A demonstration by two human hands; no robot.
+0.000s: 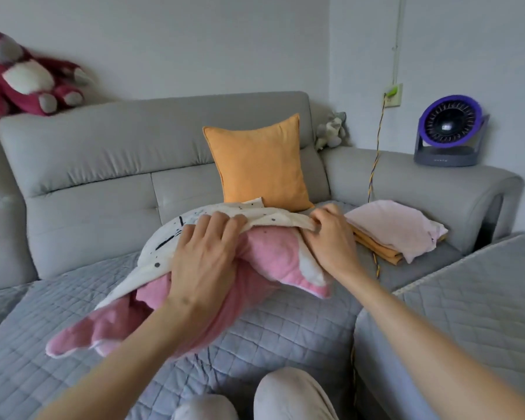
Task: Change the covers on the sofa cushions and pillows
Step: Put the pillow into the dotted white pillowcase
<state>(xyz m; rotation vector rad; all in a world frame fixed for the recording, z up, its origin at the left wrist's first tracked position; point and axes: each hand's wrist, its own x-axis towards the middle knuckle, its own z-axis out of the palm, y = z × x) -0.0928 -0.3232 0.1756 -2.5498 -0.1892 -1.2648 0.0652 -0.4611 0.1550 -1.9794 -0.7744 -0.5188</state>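
Note:
A pillow in a white cover with black specks (pixel 164 241) lies on the quilted grey sofa seat (pixel 270 334). A pink cover (pixel 264 253) is bunched around its near end. My left hand (pixel 206 256) grips the edge of the white cover together with pink fabric. At the right end of the same white edge, my right hand (pixel 331 234) pinches the cloth. An orange cushion (pixel 261 165) stands upright against the sofa back just behind them. To the right, a folded pale pink cover (pixel 397 225) lies on a folded orange cover (pixel 376 247).
A dark pink plush bear (pixel 25 77) sits on the sofa back at the left, and a small grey plush toy (pixel 331 128) sits in the corner. A purple fan (pixel 449 131) stands on the right armrest. A braided cable (pixel 375 165) hangs from a wall socket. My knees (pixel 285 395) show below.

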